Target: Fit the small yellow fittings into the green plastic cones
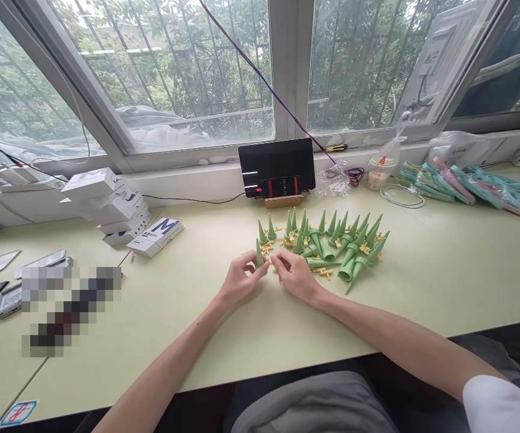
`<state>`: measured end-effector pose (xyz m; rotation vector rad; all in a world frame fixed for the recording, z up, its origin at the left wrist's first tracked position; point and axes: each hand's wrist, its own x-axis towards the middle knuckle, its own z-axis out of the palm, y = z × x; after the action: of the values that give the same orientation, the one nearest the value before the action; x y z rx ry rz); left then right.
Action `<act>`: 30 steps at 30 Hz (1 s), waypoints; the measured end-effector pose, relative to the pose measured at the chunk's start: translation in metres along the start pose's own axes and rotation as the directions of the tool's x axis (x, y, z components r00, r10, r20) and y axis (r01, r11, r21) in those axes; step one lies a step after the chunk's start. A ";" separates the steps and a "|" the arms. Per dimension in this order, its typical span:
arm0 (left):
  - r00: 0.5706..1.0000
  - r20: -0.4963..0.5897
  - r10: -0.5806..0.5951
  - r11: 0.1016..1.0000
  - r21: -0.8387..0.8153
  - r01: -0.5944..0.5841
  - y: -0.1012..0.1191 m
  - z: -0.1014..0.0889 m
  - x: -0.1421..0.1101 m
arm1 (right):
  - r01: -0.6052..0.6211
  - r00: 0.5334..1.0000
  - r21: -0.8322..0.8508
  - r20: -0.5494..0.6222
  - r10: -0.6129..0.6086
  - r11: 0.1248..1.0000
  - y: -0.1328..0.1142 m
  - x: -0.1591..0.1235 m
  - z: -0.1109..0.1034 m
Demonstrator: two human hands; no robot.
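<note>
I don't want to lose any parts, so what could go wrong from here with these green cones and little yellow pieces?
The green cone in the left hand is held by the fingers, so it might slip. The right hand is close to the clustered cones; a nudge could topple the upright ones. The small yellow pieces lie loose among them and could get scattered or overlooked.
</note>
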<state>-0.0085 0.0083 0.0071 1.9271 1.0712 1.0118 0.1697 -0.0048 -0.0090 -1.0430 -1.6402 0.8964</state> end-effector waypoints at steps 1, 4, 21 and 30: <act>1.000 -0.002 -0.001 1.000 0.004 0.001 0.000 0.000 0.000 | 0.007 1.000 0.001 -0.004 -0.007 1.000 0.000 0.000 0.000; 1.000 -0.014 -0.006 1.000 0.019 0.007 0.000 0.000 0.001 | 0.020 1.000 0.026 -0.006 -0.020 0.999 0.001 0.000 0.001; 1.000 -0.005 0.004 0.999 0.049 -0.004 -0.002 0.000 0.000 | -0.011 1.000 0.093 0.028 0.008 0.996 0.004 -0.001 0.001; 0.999 0.034 0.019 0.999 0.030 -0.020 -0.004 -0.001 0.000 | 0.003 1.000 -0.005 0.004 -0.003 1.000 0.008 0.002 0.001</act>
<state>-0.0107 0.0097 0.0045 1.9755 1.0571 0.9754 0.1697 -0.0001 -0.0157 -1.0423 -1.6480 0.8933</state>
